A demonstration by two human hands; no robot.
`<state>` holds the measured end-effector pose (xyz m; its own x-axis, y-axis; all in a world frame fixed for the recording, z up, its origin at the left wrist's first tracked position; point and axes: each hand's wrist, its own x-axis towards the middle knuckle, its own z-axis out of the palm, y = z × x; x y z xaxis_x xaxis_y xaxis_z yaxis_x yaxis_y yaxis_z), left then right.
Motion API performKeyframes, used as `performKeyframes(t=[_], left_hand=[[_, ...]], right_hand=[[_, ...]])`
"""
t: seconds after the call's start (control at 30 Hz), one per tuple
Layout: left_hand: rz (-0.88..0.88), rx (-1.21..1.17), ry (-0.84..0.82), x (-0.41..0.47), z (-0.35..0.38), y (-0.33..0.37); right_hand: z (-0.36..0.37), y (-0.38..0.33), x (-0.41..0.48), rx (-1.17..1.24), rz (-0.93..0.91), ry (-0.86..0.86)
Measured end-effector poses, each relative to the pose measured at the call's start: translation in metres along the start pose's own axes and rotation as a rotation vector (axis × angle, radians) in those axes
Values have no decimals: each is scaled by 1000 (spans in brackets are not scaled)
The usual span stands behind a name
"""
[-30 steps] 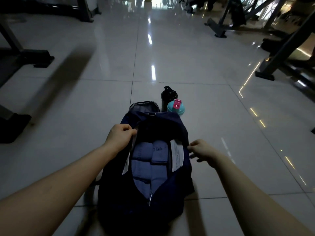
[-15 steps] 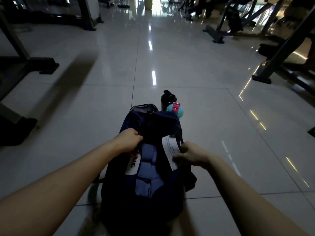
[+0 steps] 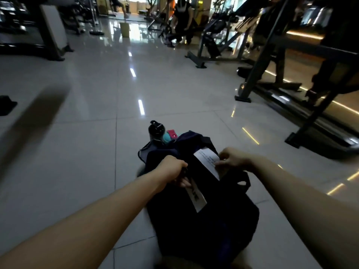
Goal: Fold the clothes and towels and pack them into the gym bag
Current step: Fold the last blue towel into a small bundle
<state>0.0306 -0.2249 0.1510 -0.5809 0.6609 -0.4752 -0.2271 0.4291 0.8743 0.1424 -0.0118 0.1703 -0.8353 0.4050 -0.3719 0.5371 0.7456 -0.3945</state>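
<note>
A dark navy gym bag point(image 3: 204, 220) lies on the tiled floor in front of me. My left hand point(image 3: 172, 170) grips the left edge of its top opening, beside a white tag point(image 3: 197, 199). My right hand point(image 3: 232, 159) pinches the right edge of the opening at another white tag point(image 3: 206, 161). The two edges are drawn close together, so the folded blue clothes inside are hidden.
A black shaker bottle point(image 3: 155, 131) and a teal bottle with a pink lid point(image 3: 170, 135) stand just behind the bag. Gym machine frames point(image 3: 272, 61) line the right side and far left. A person point(image 3: 183, 20) crouches at the back beside a yellow bucket point(image 3: 125, 29).
Both hands have pulled the bag's opening edges together, covering the folded blue clothes. My view has lifted and turned, showing more of the gym.
</note>
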Motion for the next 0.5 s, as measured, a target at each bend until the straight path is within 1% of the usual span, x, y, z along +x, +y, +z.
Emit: performKeyframes(t=[0.1, 0.27, 0.37, 0.5], left_hand=[[-47, -92, -90, 8, 63, -1], [-145, -173, -273, 27, 163, -2], [-194, -206, -364, 41, 211, 1], [-242, -210, -488, 57, 258, 6]], right_hand=[[-21, 32, -16, -206, 72, -1], [-46, 102, -41, -382, 242, -24], [-54, 150, -45, -429, 308, 9], [-49, 205, -47, -394, 351, 106]])
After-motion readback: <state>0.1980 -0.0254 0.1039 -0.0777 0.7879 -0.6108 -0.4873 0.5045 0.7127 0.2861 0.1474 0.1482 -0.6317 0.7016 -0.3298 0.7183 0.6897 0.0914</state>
